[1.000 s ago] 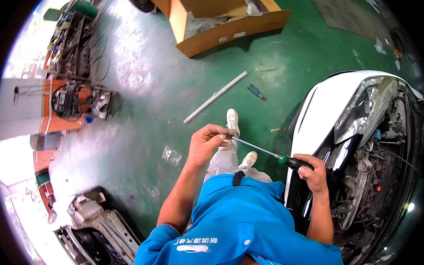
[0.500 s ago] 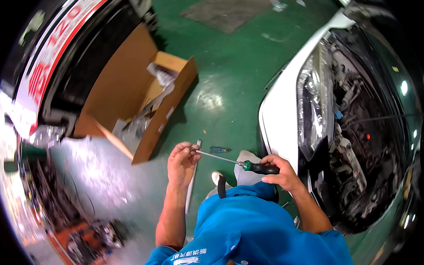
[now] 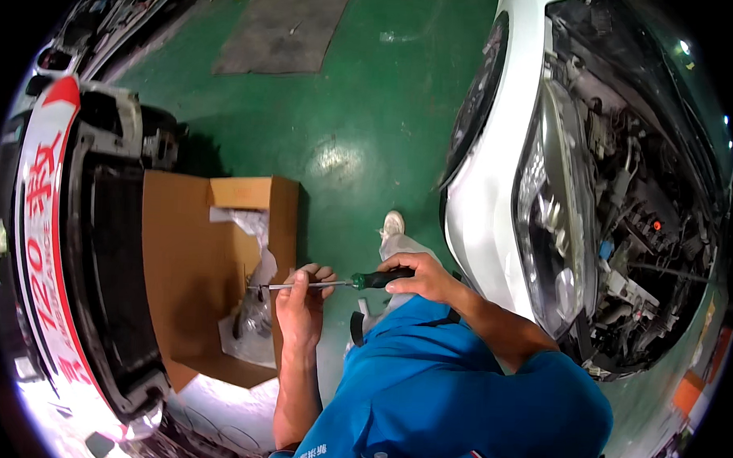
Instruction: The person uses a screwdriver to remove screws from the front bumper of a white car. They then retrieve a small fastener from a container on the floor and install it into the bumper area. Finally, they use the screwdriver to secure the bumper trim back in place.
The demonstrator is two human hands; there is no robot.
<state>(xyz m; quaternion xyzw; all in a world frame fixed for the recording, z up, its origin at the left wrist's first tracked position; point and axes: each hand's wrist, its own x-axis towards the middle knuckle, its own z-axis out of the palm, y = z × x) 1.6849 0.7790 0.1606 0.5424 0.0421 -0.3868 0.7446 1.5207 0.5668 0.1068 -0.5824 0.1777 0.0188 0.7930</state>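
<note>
A screwdriver [image 3: 368, 280] with a dark handle, green at its collar, lies nearly level between my two hands. My right hand [image 3: 425, 278] is closed round the handle. The thumb and fingers of my left hand [image 3: 303, 307] pinch the metal shaft, and its thin end sticks out past them on the left. Whether a small part sits on the tip is too fine to tell. Below and left of that tip is an open cardboard box [image 3: 171, 262] with clear plastic wrapping [image 3: 254, 322] inside.
A white car [image 3: 488, 225] with its engine bay [image 3: 634, 206] exposed and a headlamp [image 3: 549, 211] stands close on my right. On the left is a white and red vehicle front panel [image 3: 46, 274]. A grey mat [image 3: 281, 28] lies farther off on the green floor [image 3: 363, 108].
My view has turned and I have stepped, so box and car sit differently. My left hand has shifted from near the screwdriver's tip to farther along its shaft. The right hand keeps the handle.
</note>
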